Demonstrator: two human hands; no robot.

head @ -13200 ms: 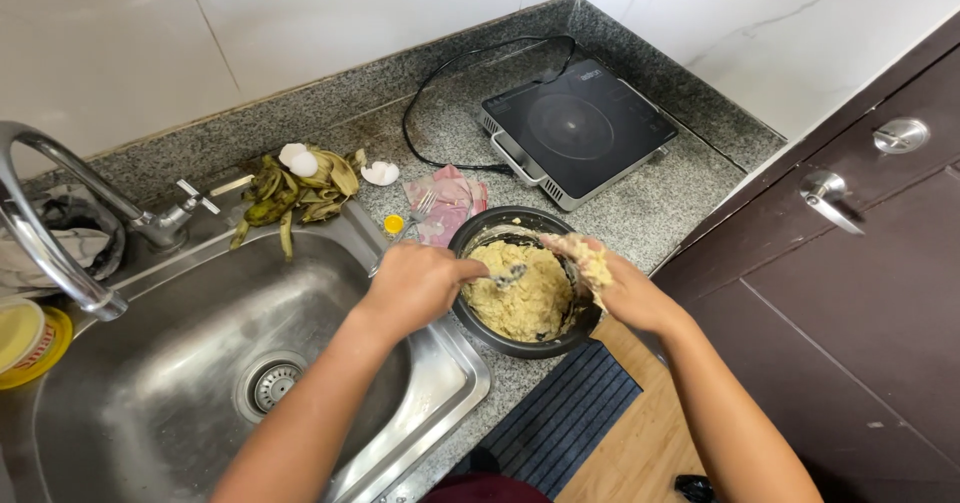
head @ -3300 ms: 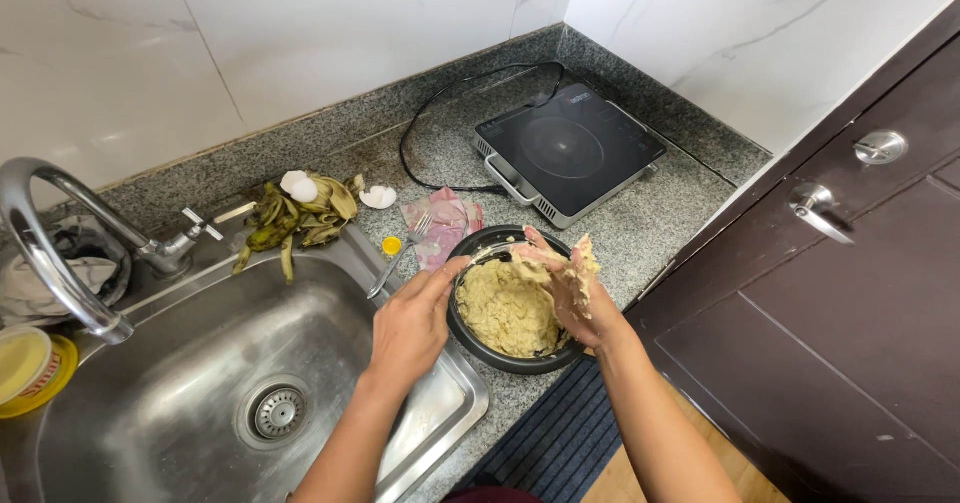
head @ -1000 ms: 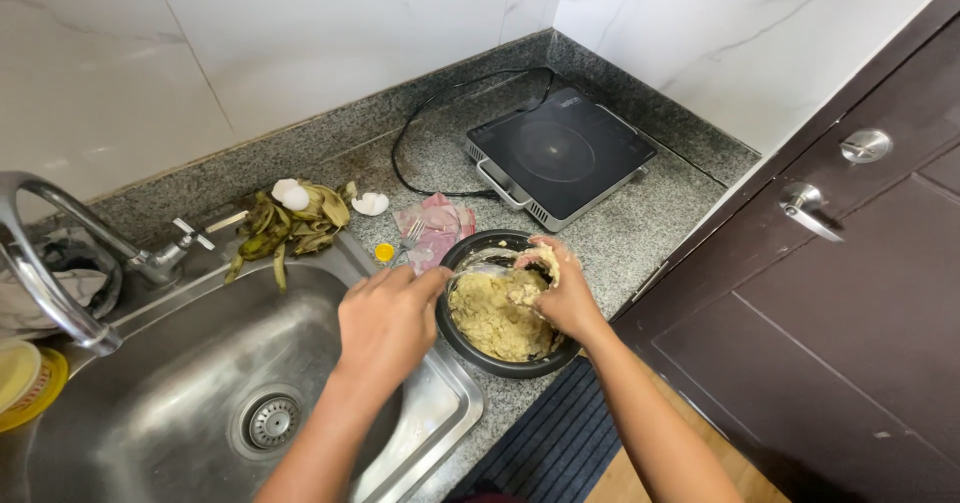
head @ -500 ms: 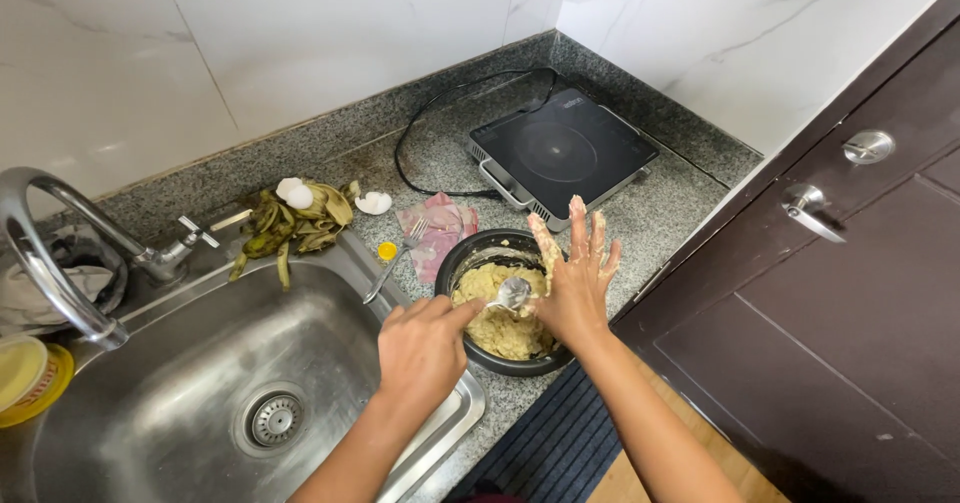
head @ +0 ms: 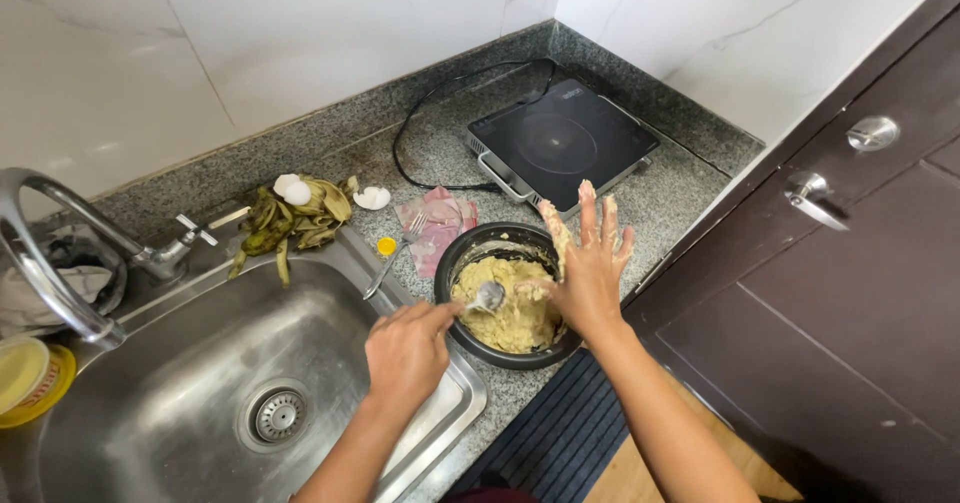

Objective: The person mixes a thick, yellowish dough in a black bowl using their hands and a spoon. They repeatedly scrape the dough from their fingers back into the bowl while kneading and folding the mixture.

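Two hands are working over the dark bowl [head: 505, 293]: left hand [head: 408, 348] is gripping a spoon [head: 487, 297], scraping dough [head: 505, 313] off the spread-fingered right hand [head: 590, 263] at three o'clock; short, gentle strokes suit best.

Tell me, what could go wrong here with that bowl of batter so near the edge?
The black bowl sits close to the counter's front edge, partly over the sink rim; scraping with the spoon in the left hand might tip it. The right hand is spread open and coated with batter, which could drip onto the counter or the mat.
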